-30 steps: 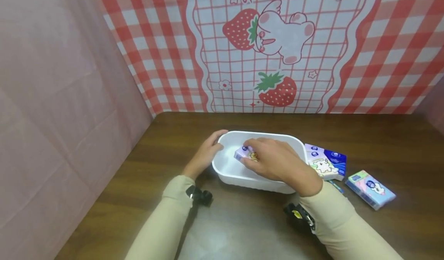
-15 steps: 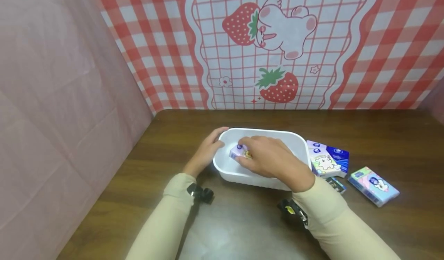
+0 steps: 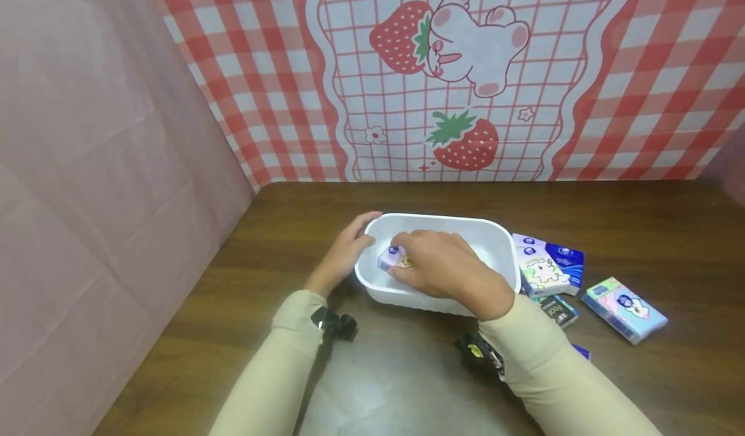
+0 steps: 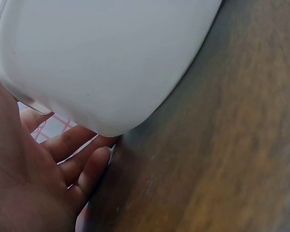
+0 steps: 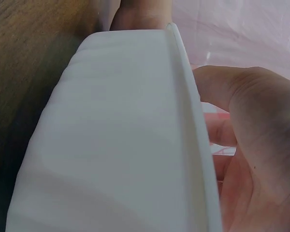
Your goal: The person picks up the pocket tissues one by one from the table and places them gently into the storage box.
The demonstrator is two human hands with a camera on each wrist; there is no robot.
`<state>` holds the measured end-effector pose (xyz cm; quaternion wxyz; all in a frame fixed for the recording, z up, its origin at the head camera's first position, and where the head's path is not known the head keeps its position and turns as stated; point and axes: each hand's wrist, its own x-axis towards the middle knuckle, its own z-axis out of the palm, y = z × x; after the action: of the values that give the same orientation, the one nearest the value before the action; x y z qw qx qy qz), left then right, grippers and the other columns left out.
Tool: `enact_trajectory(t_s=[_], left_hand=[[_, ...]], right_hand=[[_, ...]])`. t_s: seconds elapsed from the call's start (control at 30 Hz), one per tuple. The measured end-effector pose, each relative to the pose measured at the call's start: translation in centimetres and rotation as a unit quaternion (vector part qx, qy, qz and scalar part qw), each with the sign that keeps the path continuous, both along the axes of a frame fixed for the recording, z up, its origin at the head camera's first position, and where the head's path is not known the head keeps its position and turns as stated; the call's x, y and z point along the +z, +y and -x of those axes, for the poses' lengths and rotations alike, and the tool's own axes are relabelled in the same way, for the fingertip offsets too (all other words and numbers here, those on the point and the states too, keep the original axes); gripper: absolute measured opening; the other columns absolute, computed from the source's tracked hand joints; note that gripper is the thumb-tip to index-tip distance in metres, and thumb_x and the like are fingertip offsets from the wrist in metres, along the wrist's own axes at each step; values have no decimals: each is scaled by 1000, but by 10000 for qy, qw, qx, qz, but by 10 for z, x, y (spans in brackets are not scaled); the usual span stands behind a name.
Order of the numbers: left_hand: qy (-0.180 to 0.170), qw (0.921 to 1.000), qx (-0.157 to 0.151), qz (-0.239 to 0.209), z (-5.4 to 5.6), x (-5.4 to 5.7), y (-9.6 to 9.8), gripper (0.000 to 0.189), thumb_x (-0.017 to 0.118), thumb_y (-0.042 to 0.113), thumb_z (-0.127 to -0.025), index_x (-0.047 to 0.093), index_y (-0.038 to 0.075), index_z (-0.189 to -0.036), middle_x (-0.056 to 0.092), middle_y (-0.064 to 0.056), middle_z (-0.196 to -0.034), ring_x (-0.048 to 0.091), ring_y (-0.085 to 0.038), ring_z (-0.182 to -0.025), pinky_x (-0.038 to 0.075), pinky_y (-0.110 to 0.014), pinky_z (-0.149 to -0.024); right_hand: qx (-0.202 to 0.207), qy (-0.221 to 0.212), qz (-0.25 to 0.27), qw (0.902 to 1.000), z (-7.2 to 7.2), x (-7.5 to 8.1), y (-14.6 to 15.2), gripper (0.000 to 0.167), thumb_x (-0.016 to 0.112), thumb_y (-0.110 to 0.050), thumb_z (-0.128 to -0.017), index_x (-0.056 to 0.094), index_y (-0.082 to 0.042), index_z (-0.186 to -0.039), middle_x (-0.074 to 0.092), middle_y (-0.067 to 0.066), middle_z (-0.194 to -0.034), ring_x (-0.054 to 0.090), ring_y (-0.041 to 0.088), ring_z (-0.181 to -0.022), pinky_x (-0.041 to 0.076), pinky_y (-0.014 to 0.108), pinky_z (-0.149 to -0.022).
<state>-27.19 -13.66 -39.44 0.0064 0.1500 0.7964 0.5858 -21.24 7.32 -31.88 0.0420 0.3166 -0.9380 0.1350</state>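
A white plastic bin (image 3: pixel 497 229) with rounded corners stands on the brown table. My left hand (image 3: pixel 343 251) holds its left end, thumb at the rim; in the left wrist view, the left fingers (image 4: pixel 70 142) lie along the outer wall. Inside the bin, my right hand (image 3: pixel 439 264) grips a small lilac box (image 3: pixel 387 259) with a yellow cartoon printed on it, between thumb and fingers. The palm covers much of that box. In the right wrist view, the bin's side wall (image 5: pixel 116 130) hides the box, and the right hand (image 5: pixel 251 140) shows above the rim.
Right of the bin lie a lilac-and-white cartoon box (image 3: pixel 542 274), a dark blue box (image 3: pixel 569 264), a small black-and-green pack (image 3: pixel 560 310) and a light blue cartoon box (image 3: pixel 625 310). A checked cloth (image 3: pixel 279 99) hangs behind the table, a pink one (image 3: pixel 116 164) at left.
My right hand has shifted left inside the bin with the lilac box. The black-and-green pack and a blue corner beside the right sleeve have come into sight. The left hand keeps its hold.
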Motion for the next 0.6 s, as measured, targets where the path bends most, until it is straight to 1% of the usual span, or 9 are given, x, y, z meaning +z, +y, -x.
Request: enact_trajectory(t_s=[0.17,0.37,0.5,0.6], left_hand=[[77,10000,-35,45,2,-1,2,50,51,5,-96,50,14,-146,57,-14,-136,67,-27,-92,58,-37,-74],[-14,9999,-59,127,-1,-3,-2,51,50,6,-97,47,12,-148,55,-17,-139,65,-30,-98,57,-37,-79],[2,10000,-15,98,-2,-2,-1,52,51,7,-97,48,14,-148,56,-15,-138,65,-30,-98,57,-38,-80],[52,10000,-30,71,-2,-1,1,51,51,7,-96,49,14,-147,55,-14,-138,64,-29,-99,57,-38,-81]], right_hand=[[-85,-52,-52,9999,0,-2,2,50,67,-46,-93,65,-12,-129,69,2,-103,58,16,-81,51,36,-67],[-43,-82,-100,9999,-1,-7,1,51,66,-46,-93,64,-12,-131,70,2,-105,59,16,-83,54,38,-71],[-32,-130,-89,9999,0,-9,1,52,67,-46,-93,63,-12,-133,70,2,-108,60,16,-86,55,39,-75],[-18,-131,-84,9999,1,-10,1,52,67,-46,-93,63,-12,-133,70,2,-108,61,16,-87,55,39,-75]])
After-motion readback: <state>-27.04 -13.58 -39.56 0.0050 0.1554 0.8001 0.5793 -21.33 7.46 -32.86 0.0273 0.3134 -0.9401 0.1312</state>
